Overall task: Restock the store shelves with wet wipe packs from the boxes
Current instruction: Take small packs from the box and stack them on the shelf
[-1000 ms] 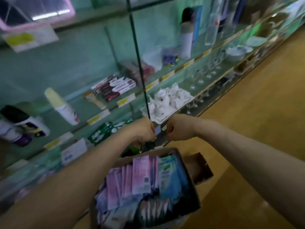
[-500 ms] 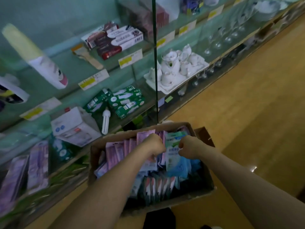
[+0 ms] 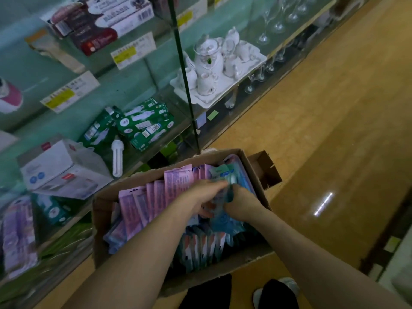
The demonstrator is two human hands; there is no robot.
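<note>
Now, from the head camera, left hand [image 3: 200,198] and right hand [image 3: 243,205] sit close together inside the box [image 3: 133,181], both pinching one teal wipe pack [image 3: 224,175] standing on end between them. The shelved purple packs [image 3: 17,230] lie left, nearer the left hand

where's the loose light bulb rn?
Head view, left of centre: the bare white bulb lies on the glass shelf, between the green bulb boxes and the white carton, just behind the cardboard box.

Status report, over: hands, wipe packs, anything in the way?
Left hand and right hand both inside cardboard box, gripping teal wipe packs. Pink packs upright beside them. Nothing blocking seen.
</note>
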